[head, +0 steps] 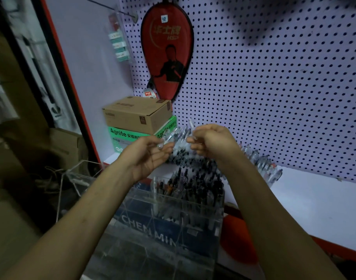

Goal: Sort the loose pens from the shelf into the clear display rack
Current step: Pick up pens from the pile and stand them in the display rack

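Both hands, left hand (150,152) and right hand (211,142), pinch a bundle of clear pens (178,136) angled up-right, above the display rack (173,215).

You see a clear, shiny plastic rack (173,205) near you, and pens (179,136) of see-through plastic. Far left sits a dull brown cardboard box (136,116). The red paddle case (167,51) looks like cloth.

Bare forearms, no sleeves; ring (201,142) on right hand (211,141).

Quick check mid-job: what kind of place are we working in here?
Most likely a small stationery shop: a pegboard wall with a hanging racket case, a shelf of loose pens, and a clear display rack.
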`<state>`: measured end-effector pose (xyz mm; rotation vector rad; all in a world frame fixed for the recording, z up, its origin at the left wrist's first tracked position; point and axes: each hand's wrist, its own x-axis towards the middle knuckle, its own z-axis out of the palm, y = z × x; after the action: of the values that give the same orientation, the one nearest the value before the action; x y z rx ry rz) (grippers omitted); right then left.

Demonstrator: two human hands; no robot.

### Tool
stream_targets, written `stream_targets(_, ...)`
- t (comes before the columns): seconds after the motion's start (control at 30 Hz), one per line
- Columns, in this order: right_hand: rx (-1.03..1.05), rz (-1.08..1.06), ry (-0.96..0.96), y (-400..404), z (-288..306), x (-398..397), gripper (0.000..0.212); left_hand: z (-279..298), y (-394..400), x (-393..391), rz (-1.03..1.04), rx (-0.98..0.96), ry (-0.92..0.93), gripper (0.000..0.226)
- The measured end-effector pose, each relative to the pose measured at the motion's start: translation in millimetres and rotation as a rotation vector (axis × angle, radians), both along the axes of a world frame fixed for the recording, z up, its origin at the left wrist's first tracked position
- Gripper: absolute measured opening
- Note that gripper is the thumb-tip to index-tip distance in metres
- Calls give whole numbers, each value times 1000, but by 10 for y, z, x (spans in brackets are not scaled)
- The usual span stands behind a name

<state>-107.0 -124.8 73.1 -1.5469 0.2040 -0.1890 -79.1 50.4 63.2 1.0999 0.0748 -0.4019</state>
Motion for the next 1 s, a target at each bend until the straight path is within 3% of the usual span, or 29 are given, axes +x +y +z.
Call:
stream_targets(0.23,251,220,118,163,-40,-150,6,-130,344,-398,-46,-77,38,16)
stream_targets(0.37,-58,215,49,233,-103,-239,22,-282,506,-493,79,166,-53,9)
stream_targets(0.43,-243,215,18,254,-153,-289,13,-348,550,-516,118,390,-166,5)
stream_targets(0.53,-278,266,2,280,-211,-344,22,-401,542,-582,153,635,-381,6)
stream_targets(0.67,-370,309,-36,299,-223,-393,43,-450,455,-620,76,717,-583,7)
stream_targets(0.77,-627,298,-142,334,-220,-422,49,-524,453,-565,51,820,-714,8)
stream_targets(0.87,-883,217,-272,363,-258,-421,42,-597,461,-515,31,966,-774,19)
stream_targets(1.0,-845,179,-302,350,-239,-435,19,-675,475,-449,11,1158,-804,30)
